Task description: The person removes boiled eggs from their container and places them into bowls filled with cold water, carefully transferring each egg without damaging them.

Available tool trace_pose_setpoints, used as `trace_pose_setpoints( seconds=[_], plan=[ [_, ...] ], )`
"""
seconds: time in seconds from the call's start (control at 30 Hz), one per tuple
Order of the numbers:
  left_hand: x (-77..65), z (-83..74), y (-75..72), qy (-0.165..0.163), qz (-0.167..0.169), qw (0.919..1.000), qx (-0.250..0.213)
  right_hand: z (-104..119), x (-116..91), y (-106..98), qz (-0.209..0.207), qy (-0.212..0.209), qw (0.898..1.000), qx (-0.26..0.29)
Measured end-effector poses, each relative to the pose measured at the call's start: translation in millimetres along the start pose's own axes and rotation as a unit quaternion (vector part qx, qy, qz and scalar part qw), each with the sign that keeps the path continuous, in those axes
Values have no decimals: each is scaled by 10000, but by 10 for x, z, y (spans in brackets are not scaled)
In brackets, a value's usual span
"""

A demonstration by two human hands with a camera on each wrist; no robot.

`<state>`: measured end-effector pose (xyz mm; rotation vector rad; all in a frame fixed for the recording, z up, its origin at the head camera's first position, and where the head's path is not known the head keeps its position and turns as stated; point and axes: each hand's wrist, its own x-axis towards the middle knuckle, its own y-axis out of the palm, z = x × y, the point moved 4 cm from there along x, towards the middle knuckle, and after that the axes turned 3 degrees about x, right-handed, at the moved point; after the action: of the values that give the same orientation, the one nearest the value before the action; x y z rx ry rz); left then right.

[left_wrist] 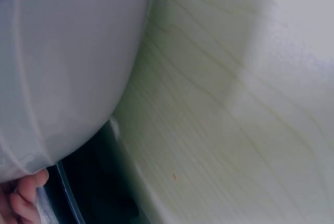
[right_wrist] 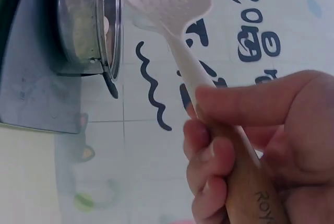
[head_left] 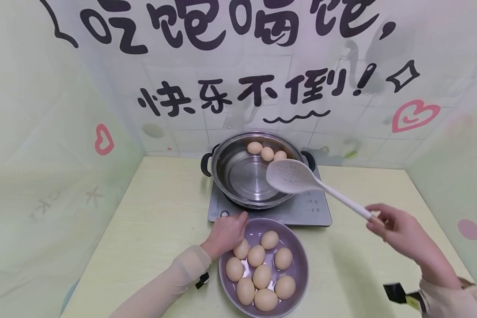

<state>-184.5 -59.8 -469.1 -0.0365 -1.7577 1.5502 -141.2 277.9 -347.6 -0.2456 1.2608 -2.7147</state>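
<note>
My right hand (head_left: pixel 401 232) grips the wooden handle of a white slotted spoon (head_left: pixel 292 176), its perforated head up over the right side of a steel pot (head_left: pixel 242 179). In the right wrist view, the thumb and curled fingers wrap the spoon's handle (right_wrist: pixel 245 177). Three eggs (head_left: pixel 267 153) sit together at the pot's far side, one partly hidden by the spoon. With curled fingers my left hand (head_left: pixel 226 232) holds the far-left rim of a purple bowl (head_left: pixel 300 269) containing several eggs (head_left: pixel 262 276). The left wrist view shows fingertips (left_wrist: pixel 28 195) against the bowl's side.
The pot stands on a grey induction cooker (head_left: pixel 308 216), black handles (head_left: pixel 206 163) sticking out on both sides. The bowl is just in front of the cooker on a pale wood-grain table (head_left: pixel 163 229). Printed sheeting (head_left: pixel 175 145) encloses the table at the back and sides.
</note>
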Motion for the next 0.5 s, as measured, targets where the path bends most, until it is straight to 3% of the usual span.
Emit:
trace_pose_setpoints(
  seconds=[0.3,0.5],
  plan=[
    [-3,3,9,-57,130,9999,-13,207,626,-107,-650,-68,9880,-1399],
    [-4,6,8,-53,70,9999,-52,242,908,-87,-1035,-152,9769,-1866]
  ],
)
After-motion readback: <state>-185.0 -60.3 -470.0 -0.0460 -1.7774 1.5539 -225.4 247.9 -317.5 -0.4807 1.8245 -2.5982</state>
